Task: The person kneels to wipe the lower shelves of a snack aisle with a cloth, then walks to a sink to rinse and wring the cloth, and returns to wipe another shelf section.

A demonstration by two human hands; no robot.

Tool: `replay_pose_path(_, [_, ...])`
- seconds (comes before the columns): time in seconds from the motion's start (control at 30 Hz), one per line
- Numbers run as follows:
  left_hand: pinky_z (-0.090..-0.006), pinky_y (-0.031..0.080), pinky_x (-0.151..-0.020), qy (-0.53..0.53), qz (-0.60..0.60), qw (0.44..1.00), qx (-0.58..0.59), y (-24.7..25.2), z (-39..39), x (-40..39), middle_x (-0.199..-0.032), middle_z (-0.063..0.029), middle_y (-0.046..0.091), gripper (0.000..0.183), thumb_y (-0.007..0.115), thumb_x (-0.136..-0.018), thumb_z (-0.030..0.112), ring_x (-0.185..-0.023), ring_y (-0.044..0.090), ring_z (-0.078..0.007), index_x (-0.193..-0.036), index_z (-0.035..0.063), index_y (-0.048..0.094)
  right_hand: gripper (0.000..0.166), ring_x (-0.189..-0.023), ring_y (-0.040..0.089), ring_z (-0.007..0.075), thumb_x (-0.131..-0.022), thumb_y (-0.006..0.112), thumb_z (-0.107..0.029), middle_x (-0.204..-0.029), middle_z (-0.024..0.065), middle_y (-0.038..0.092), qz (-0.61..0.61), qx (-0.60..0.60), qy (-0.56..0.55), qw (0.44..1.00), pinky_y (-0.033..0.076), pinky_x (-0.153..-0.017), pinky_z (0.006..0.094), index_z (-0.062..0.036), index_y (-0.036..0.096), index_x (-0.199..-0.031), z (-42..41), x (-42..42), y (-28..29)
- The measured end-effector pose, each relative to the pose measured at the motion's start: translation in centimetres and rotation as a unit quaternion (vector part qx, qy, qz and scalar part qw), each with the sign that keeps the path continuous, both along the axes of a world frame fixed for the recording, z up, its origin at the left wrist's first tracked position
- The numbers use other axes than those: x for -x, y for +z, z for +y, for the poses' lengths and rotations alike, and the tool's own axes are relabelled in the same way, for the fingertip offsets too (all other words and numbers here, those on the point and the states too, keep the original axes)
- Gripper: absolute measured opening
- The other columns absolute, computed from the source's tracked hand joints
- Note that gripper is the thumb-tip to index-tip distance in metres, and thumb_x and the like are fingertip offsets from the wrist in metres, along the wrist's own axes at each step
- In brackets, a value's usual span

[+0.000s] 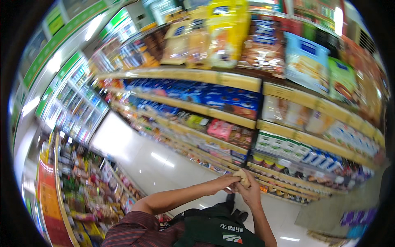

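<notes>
Both of my hands are raised together in front of my dark apron (213, 231). Between them is a small pale beige item (243, 178), perhaps a crumpled cloth or a piece of food; blur leaves its kind unsettled. My left hand (224, 183) reaches it from the left side of the picture, fingers bent against it. My right hand (249, 190) wraps it from the right, with the thumb side up. The fingers of both hands meet below the item, and part of it is hidden by them.
A long shop shelf (237, 81) with packaged snacks runs close beyond my hands. Another stocked shelf (61, 191) stands at the left. Between them lies a shiny tiled floor (182, 169). Glass-door coolers (81, 105) stand at the far end; cartons (358, 217) sit low at the right.
</notes>
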State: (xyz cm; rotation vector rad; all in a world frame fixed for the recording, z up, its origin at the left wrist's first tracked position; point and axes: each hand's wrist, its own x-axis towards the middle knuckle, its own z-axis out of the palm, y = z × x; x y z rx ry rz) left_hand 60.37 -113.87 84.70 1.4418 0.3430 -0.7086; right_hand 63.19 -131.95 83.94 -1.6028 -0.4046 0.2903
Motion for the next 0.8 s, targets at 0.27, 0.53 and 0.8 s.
replay_pose_path(0.27, [-0.0267,0.049,-0.075,0.203,-0.052,0.977,-0.037,1.2,14.2,11.9,-0.089,-0.0046,0.063,0.056,0.045,-0.096,0.057,-0.081,0.059,-0.0125,-0.101,0.0038,0.062,0.045,-0.087,0.061,0.0131,-0.086,0.068,-0.005,-0.1,0.0064,0.065,-0.079,0.037,0.232,0.969,0.052,-0.074,0.0261,-0.0002,0.055,-0.129,18.8,3.8,-2.5])
replay_pose_path(0.53, [-0.0332,0.047,-0.084,0.225,-0.111,0.95,-0.186,3.7,34.2,22.9,-0.1,-0.0109,0.063,0.069,0.042,-0.096,0.062,-0.091,0.058,-0.0214,-0.124,0.0013,0.057,0.023,-0.062,0.058,0.0082,-0.084,0.06,-0.003,-0.081,0.0025,0.066,0.061,-0.01,0.384,0.921,0.048,-0.054,0.0247,-0.0033,0.064,-0.107,40.8,6.5,-5.0])
replay_pose_path(0.8, [-0.033,0.047,-0.085,0.441,-0.035,0.877,-0.188,0.2,50.9,34.7,-0.105,-0.0109,0.064,0.06,0.044,-0.097,0.054,-0.093,0.058,-0.0198,-0.122,0.0,0.057,0.021,-0.061,0.058,0.0111,-0.079,0.075,-0.018,-0.073,0.0022,0.062,0.042,0.328,0.268,0.905,0.046,-0.055,0.0292,-0.0023,0.066,-0.09,41.5,-1.5,-26.5])
